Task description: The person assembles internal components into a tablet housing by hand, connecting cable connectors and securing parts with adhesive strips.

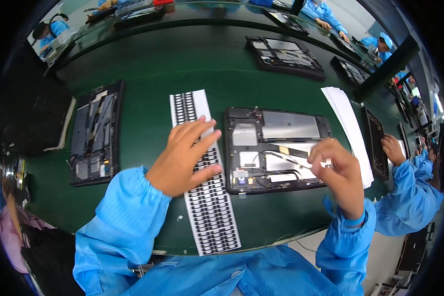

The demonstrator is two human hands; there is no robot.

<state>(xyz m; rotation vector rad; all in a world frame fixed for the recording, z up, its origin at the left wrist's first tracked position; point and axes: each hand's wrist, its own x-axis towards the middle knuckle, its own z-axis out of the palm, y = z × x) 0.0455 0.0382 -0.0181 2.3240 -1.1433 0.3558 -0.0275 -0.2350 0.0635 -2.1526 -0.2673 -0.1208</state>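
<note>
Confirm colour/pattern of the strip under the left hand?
White strip with rows of small black rectangles; head view, left hand.

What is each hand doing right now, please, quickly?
Left hand: open, fingers spread flat on the sticker sheet.
Right hand: fingers pinched over the opened tablet; what it holds cannot be told.

A long white label sheet (205, 187) carrying rows of small black rectangular stickers is lying lengthwise from the middle of the green desk (182, 64) to its near edge. A stack of plain white backing sheets (348, 128) is lying toward the desk's right edge. No packages, signs or lit screens are showing.
</note>
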